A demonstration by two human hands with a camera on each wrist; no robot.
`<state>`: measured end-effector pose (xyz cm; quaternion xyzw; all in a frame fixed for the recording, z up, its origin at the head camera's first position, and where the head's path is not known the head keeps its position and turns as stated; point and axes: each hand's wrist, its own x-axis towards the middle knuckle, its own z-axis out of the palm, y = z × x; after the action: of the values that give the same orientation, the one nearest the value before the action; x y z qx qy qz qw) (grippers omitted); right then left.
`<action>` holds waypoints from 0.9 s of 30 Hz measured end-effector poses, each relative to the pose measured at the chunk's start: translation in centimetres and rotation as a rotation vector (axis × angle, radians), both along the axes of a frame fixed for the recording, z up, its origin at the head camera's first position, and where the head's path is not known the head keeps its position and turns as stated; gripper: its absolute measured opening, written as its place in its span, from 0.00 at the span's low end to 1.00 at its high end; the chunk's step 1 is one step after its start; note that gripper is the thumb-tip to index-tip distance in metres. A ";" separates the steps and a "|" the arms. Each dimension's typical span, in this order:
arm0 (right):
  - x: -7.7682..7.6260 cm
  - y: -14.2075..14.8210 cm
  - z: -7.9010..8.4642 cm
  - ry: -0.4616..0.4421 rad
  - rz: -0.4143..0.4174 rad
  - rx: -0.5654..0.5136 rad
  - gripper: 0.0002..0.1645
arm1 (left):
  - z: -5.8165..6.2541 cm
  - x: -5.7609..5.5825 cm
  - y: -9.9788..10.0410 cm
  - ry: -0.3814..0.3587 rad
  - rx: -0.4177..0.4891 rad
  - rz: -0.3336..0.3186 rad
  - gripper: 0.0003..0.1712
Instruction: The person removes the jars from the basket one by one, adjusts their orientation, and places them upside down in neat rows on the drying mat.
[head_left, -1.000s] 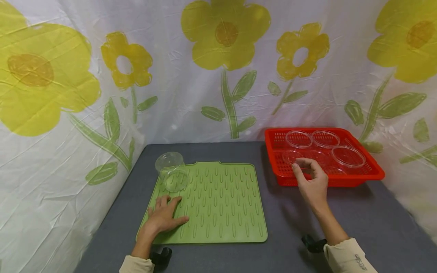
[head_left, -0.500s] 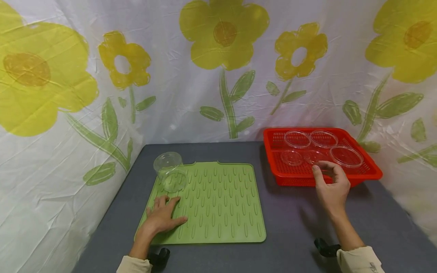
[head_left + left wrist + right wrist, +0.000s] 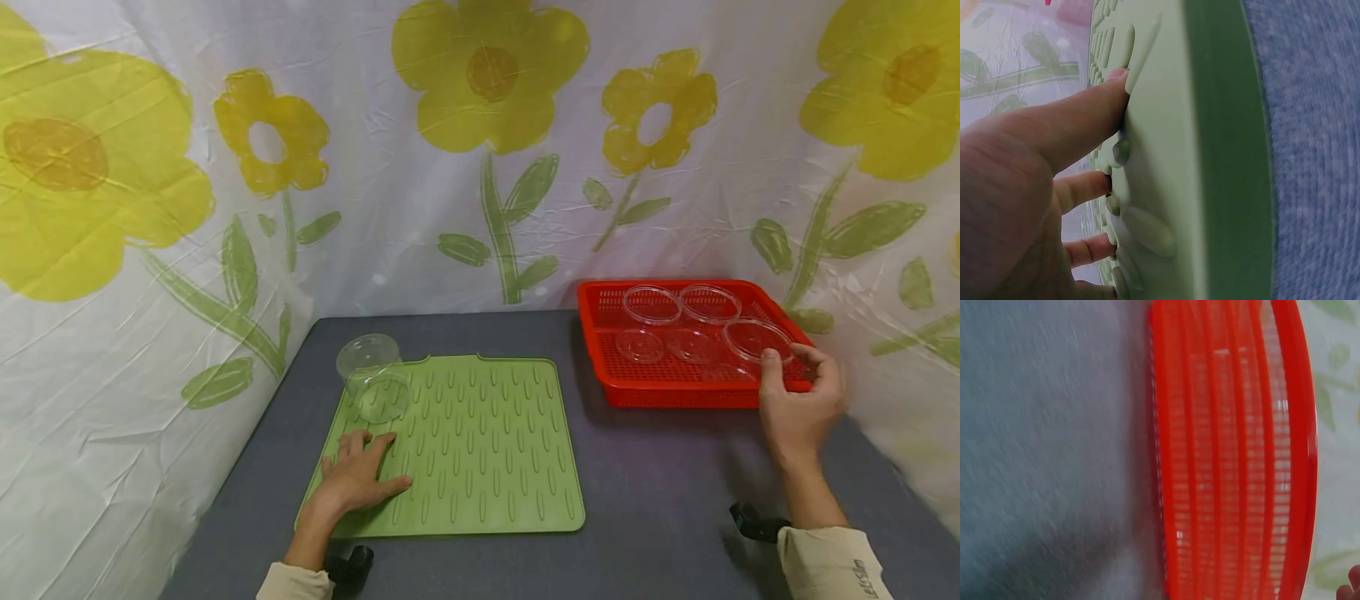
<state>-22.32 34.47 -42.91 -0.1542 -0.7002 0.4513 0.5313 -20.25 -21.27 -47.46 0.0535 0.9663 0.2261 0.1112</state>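
Note:
My left hand (image 3: 354,479) rests with spread fingers on the green ribbed mat (image 3: 487,450); the left wrist view shows its thumb (image 3: 1094,103) and fingertips touching the raised ridges. Just beyond those fingers, a clear round plastic container (image 3: 381,375) stands at the mat's far left corner. On the right, my right hand (image 3: 804,408) is at the near right side of the red basket (image 3: 675,396). Its thumb and forefinger are apart, right at the rim of a clear container (image 3: 756,325) in the basket. The right wrist view catches only fingertips (image 3: 1352,589) at its lower right edge.
Two more clear containers, a back left one (image 3: 652,290) and one beside it (image 3: 710,289), stand in the basket. A grey cloth (image 3: 630,500) covers the table. Behind it hangs a white curtain (image 3: 360,250) printed with yellow flowers.
My right hand has moved rightward along the basket's near side to the rim of the nearest right container. The left hand and the container on the mat have stayed in place.

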 end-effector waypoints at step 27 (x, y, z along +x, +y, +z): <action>-3.0 6.9 2.2 -0.917 0.142 0.335 0.69 | -0.4 -0.2 -0.3 -0.016 0.013 0.003 0.49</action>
<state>-25.30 41.35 -40.71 -0.2014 -0.9337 0.2531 0.1537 -20.49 -21.62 -47.84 0.0512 0.9639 0.2330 0.1181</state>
